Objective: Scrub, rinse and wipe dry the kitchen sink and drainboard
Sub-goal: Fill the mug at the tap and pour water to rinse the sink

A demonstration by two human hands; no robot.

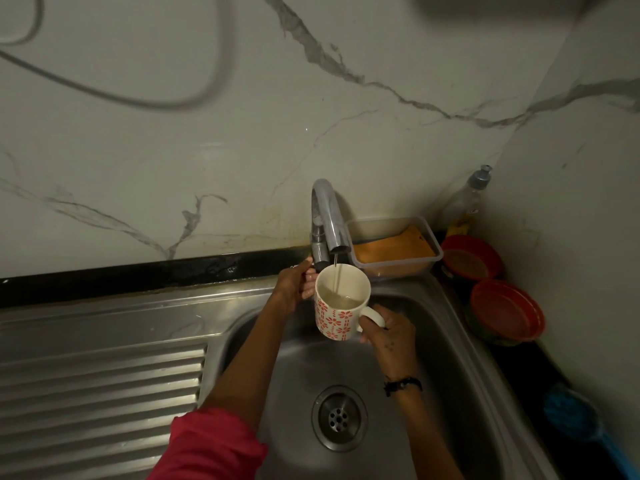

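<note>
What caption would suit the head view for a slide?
Right hand holds a patterned mug under the running tap; left hand at its base.

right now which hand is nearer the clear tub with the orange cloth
Right. The right hand holds the mug by its handle just below the tub; the left hand is at the tap base, across the mug from it.

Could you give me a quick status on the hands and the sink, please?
Right hand holds mug by its handle under running tap. Left hand grips tap lever. Sink basin bare, nothing in the way.
</note>
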